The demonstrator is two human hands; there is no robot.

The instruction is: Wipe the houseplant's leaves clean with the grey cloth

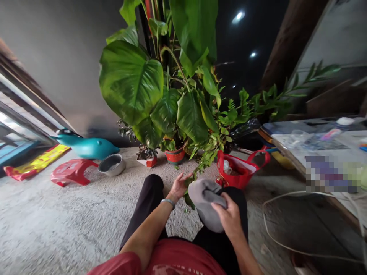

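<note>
Cloth (207, 204), grey, bunched, lying across the seated person's right knee and gripped at its near edge by the right hand (229, 217); fingers curled shut over the fabric, thumb on top.

Left hand (180, 185), 1 item, empty: palm turned up, fingers loosely spread, tips close to a low trailing leaf (197, 168) of the plant; contact cannot be made out. A bracelet (168, 201) sits on that wrist.

Plant (160, 95), large, broad glossy leaves, rising straight ahead of the knees; 2 small pots at its foot, a red pot (175, 156) and a smaller one (147, 159) just beside it on the left.

Red bag (241, 170), open, handles up, standing on the floor just beyond the cloth, something pale inside.

Floor (57, 221), rough concrete. On its left part: 1 metal bowl (111, 165), 1 red stool (71, 172) lying near it, 1 teal dolphin toy (88, 147) behind both, 1 yellow-and-red sheet (37, 162) by the window.

Table (289, 152), right side, cluttered with small items too blurred to list; a white cable (272, 236) loops across the floor below it.

Progress, as a judgement: wiping of the leaves looks barely begun or paused. The cloth is in hand but off the foliage, no leaf is held flat, and nothing shows which leaves are already cleaned; most of the plant appears left to do.
</note>
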